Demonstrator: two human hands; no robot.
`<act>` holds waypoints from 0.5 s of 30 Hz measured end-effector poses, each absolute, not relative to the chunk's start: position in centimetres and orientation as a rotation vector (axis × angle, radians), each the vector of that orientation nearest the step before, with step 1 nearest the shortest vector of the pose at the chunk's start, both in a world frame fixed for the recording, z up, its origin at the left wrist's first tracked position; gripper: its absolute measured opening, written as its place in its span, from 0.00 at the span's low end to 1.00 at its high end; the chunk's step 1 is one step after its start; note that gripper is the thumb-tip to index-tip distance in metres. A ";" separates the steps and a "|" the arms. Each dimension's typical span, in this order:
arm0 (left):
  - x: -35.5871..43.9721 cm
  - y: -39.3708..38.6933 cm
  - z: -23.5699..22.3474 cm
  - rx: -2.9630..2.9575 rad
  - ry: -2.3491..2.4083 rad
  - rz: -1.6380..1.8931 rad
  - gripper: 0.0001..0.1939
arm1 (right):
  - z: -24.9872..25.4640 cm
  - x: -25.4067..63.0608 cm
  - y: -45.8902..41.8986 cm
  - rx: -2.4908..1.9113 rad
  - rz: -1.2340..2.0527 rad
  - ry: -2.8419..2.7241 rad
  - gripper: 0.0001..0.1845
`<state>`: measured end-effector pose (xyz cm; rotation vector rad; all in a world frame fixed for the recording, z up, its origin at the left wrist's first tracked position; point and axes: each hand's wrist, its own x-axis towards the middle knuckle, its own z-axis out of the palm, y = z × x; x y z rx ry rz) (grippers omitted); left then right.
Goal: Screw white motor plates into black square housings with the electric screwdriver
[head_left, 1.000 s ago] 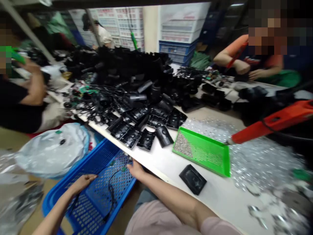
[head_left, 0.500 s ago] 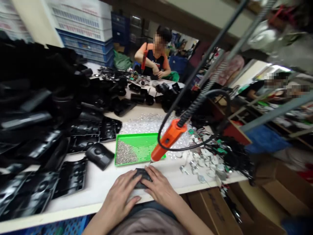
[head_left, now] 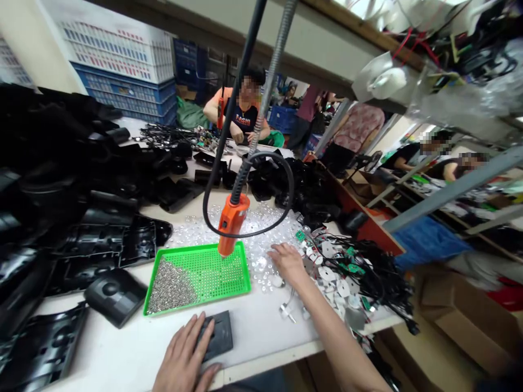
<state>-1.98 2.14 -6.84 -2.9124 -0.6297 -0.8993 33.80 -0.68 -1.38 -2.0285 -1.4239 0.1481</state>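
My left hand (head_left: 182,354) lies at the table's front edge, its fingers over a dark grey plastic cover (head_left: 216,335). My right hand (head_left: 288,262) reaches across to a spread of clear plastic pieces (head_left: 253,234), fingers apart and touching them. An orange electric screwdriver (head_left: 232,223) hangs on its black cord just above a green perforated tray (head_left: 220,277). Silver screws (head_left: 169,287) lie heaped in that tray's left corner. A glossy black plastic housing (head_left: 115,296) sits to the tray's left.
Heaped black plastic housings (head_left: 81,228) fill the table's left side. White discs and small circuit boards with black wires (head_left: 359,286) lie to my right. A co-worker (head_left: 239,111) sits across the table. Cardboard boxes (head_left: 461,321) stand on the floor at right.
My hands have left the blue basket for the table. The right hand has moved off the dark cover onto the clear pieces, while the left stays on it. The view has swung right.
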 end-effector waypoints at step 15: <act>3.5 2.1 0.8 -3.914 -2.133 -1.100 0.22 | 0.2 19.9 -5.4 -1.511 1.096 -0.869 0.15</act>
